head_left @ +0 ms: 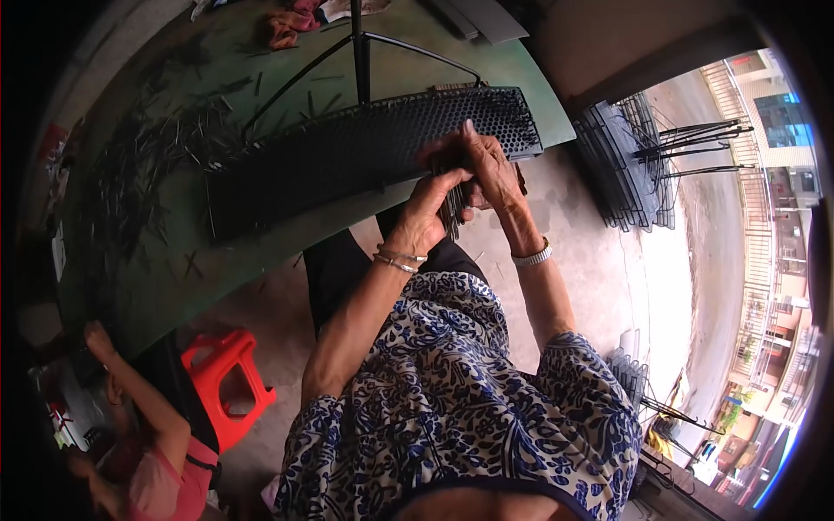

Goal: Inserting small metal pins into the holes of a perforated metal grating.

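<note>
**Both hands on a bundle of thin dark rods at the bench edge**

One bundle of rods, too many and too thin to count, held between both hands just off the near edge of the bench. Left hand closed round the bundle from below, two bangles on that wrist. Right hand gripping it from above, fingers curled, one watch on that wrist. Just beyond the hands: one long black perforated tray lying on the bench, right fingertips at its near rim. Loose rods scattered over the left part of the bench, uncountable. One tripod stand behind the tray. One red stool on the floor lower left, another person beside it. Stack of wire racks on the floor right, well apart.
</note>
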The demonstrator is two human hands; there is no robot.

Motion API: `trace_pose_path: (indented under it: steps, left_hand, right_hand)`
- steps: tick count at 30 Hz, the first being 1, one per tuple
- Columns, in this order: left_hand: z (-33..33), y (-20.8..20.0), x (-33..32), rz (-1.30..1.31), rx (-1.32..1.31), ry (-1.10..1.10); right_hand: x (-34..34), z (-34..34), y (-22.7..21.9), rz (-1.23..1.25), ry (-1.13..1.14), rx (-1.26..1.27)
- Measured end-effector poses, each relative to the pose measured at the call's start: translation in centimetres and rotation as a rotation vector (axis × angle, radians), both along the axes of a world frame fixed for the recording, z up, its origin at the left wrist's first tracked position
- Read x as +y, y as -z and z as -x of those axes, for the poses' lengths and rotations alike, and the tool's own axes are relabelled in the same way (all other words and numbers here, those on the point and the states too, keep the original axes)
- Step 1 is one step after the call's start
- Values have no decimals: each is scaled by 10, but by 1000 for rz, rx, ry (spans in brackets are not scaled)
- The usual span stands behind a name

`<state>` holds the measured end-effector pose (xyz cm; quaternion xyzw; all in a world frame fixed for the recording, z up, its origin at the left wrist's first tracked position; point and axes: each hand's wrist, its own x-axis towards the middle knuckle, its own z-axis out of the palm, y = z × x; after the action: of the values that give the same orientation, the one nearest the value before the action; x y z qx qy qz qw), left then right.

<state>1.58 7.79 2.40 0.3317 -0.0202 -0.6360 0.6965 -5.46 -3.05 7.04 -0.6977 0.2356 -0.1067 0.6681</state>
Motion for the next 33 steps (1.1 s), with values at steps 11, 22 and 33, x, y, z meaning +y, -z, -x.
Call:
trace_pose_path:
  steps: [11, 22, 33]
  left_hand:
    - [-8, -15, -15, 111, 161, 5]
    - [-38, -40, -31, 79, 93, -406]
    - [-38, -22, -31, -39, 145, -439]
  right_hand:
    - [1, -10, 0, -67, 152, -154]
    - [56, 5, 16, -20, 697, -334]
    - [63, 6, 19, 650, 642, -319]
